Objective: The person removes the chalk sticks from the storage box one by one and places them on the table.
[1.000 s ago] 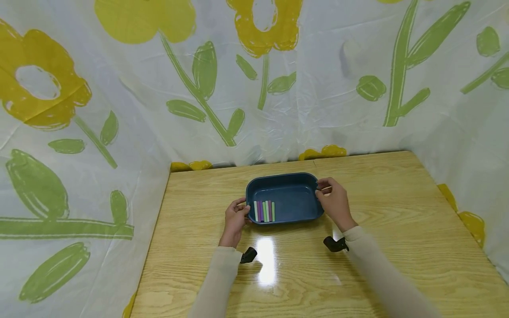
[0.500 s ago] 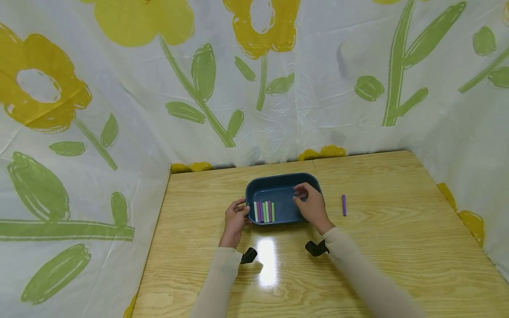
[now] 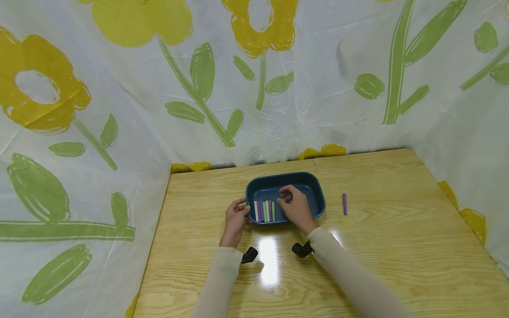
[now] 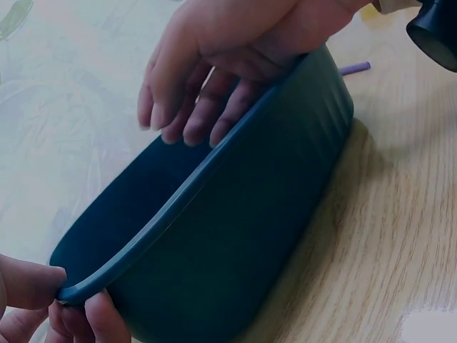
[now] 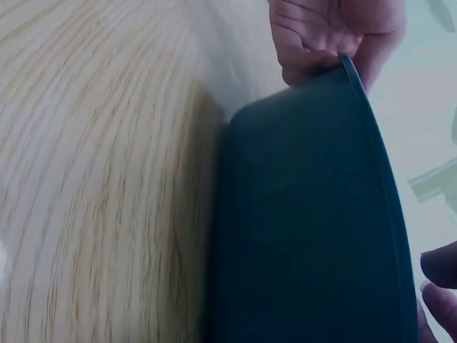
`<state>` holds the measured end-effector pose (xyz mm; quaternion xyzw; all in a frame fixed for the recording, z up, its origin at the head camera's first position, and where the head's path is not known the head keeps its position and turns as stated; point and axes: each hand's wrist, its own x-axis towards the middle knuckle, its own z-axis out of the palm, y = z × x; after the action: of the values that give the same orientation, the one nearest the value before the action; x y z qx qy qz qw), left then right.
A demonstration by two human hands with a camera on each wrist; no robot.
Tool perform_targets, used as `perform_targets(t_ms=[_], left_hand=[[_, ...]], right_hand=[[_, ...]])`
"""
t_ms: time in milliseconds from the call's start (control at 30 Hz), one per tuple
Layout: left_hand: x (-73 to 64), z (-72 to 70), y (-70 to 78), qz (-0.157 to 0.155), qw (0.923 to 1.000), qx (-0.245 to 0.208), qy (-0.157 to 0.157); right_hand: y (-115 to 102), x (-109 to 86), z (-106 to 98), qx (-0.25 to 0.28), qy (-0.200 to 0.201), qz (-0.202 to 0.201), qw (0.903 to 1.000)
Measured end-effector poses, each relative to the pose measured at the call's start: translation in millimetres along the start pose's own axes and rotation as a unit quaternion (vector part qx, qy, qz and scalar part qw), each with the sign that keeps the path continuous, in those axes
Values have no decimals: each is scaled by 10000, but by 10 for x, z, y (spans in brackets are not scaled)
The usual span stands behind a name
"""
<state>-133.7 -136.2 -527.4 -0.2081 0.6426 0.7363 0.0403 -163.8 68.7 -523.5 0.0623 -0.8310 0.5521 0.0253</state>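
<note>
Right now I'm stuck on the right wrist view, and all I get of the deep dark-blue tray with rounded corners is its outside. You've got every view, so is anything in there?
Observer: Yes, a row of thin white, green and purplish sticks lies inside the tray.
Operator: Okay, and what's just to the right of that row?
Observer: In the head view, the person's bare right hand, reaching over the tray's inside.
Operator: Anything lying outside the tray that I'm missing?
Observer: One thin purple stick, on the pale wood-grain table to the tray's right, apart from it.
</note>
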Motion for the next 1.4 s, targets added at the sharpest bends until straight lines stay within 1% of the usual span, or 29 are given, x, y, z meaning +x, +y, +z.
perform_targets(t_ms=[267, 467, 533, 767, 967, 1067, 1200, 1400], left_hand=[[-1, 9, 24, -62, 10000, 9, -17], [5, 11, 17, -76, 10000, -7, -44], [12, 8, 9, -78, 10000, -12, -36], [27, -3, 2, -101, 9999, -27, 44], [21, 9, 8, -150, 9999, 8, 28], [27, 10, 8, -153, 9999, -4, 17], [39, 5, 4, -179, 9998, -31, -5], [41, 1, -1, -214, 9998, -30, -32]], right_hand=[[-34, 25, 139, -55, 88, -114, 9999], [-29, 53, 194, -108, 70, -171, 9998], [-26, 61, 203, -197, 33, -162, 9997], [-49, 75, 208, -545, -340, 52, 9979], [-38, 121, 188, -806, -697, 477, 9932], [-37, 140, 177, -945, -837, 613, 9901], [-29, 155, 175, -1132, -950, 675, 9867], [-6, 171, 177, -1280, -1160, 750, 9821]])
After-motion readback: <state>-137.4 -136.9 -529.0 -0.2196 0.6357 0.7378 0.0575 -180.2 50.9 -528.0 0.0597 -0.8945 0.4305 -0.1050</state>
